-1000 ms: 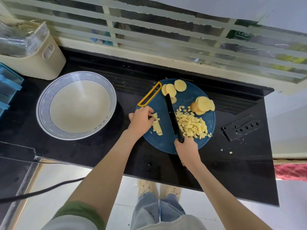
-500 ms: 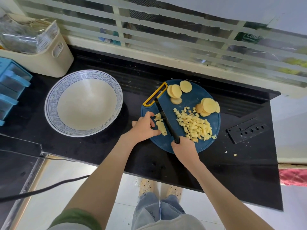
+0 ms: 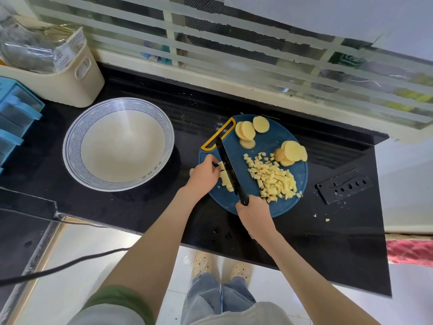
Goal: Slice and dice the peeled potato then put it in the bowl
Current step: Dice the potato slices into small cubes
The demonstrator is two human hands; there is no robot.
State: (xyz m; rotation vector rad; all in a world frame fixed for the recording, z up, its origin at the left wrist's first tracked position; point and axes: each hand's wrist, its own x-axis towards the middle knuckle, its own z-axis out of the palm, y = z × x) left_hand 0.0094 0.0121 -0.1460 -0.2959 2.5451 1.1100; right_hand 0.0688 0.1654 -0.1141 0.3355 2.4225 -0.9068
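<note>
Gripping knife (image 3: 228, 167) handle, right hand (image 3: 254, 214) fingers curled round it; blade against potato strips (image 3: 225, 178) on blue cutting board (image 3: 264, 141). Left hand (image 3: 205, 175) fingertips pinch strips. Diced pile (image 3: 274, 179) right of blade, round slices (image 3: 246, 130) beyond. Bowl (image 3: 121, 146) left of board, apart.

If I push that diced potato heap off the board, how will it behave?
The diced potato heap is loose small cubes, so it will likely scatter, not slide together; strays lie on the counter. Flat-faced, they probably won't roll.
</note>
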